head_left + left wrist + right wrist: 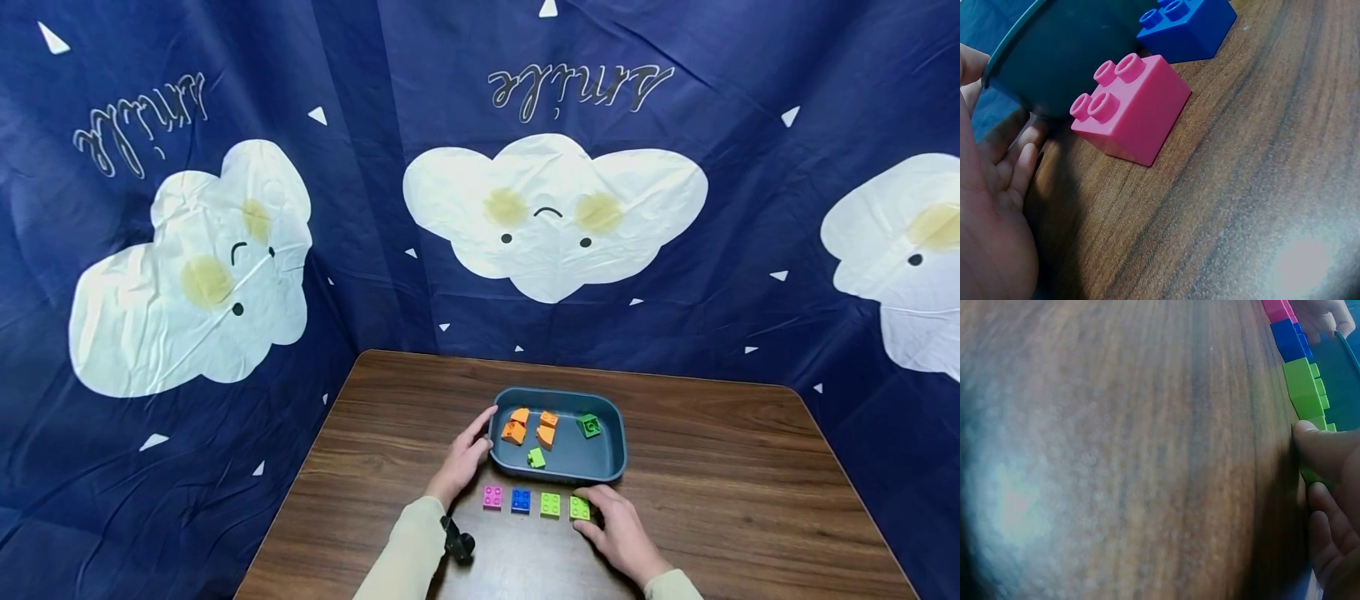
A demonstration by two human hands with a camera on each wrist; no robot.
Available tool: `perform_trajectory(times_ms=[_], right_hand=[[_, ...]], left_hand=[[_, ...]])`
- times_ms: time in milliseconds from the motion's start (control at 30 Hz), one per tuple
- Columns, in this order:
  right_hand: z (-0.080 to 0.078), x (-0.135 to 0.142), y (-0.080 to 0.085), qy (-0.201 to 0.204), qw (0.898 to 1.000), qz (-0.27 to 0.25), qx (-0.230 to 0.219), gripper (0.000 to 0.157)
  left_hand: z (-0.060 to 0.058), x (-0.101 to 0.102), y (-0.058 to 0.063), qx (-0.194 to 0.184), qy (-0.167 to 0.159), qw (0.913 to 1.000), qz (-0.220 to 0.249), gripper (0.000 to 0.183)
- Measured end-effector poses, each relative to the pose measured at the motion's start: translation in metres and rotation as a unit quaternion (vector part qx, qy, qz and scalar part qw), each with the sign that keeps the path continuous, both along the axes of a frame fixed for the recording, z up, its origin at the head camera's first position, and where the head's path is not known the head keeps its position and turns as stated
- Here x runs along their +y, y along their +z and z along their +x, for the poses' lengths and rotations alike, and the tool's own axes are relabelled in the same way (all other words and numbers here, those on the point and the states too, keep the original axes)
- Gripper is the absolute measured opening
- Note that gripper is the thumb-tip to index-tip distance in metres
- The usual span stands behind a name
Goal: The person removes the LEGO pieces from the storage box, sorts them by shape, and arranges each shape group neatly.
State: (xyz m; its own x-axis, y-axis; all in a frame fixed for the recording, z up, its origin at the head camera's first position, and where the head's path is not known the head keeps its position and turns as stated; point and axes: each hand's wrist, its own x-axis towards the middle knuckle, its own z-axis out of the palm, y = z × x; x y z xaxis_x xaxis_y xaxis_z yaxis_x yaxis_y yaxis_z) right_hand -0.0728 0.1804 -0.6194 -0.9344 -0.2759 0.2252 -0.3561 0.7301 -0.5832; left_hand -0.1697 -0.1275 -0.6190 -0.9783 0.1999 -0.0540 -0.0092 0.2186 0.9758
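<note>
My right hand (617,529) pinches a lime green toy building brick (579,508) between thumb and fingers, at the right end of a row on the table. To its left stand another lime brick (551,505), a blue brick (521,501) and a pink brick (492,497), all studs up and apart from one another. My left hand (459,463) touches the left side of a dark teal bin (558,477), its index finger stretched along the wall. In the left wrist view, a fingertip meets the bin's rim (1013,39).
Inside the bin lie several orange bricks (513,432), a small lime piece (536,457) and a dark green brick (588,426). The wooden table (712,467) extends on both sides. A blue cloud-patterned curtain (360,125) hangs behind. My left wrist carries a black device (459,542).
</note>
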Motion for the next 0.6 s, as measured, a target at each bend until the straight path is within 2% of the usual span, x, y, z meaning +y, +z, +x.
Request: perform_trajectory(times_ms=[600], right_hand=[[-0.0009, 0.002, 0.0004, 0.007, 1.0, -0.019, -0.016, 0.042]], left_hand=[[-0.0013, -0.0011, -0.002, 0.007, -0.003, 1.0, -0.003, 0.062]])
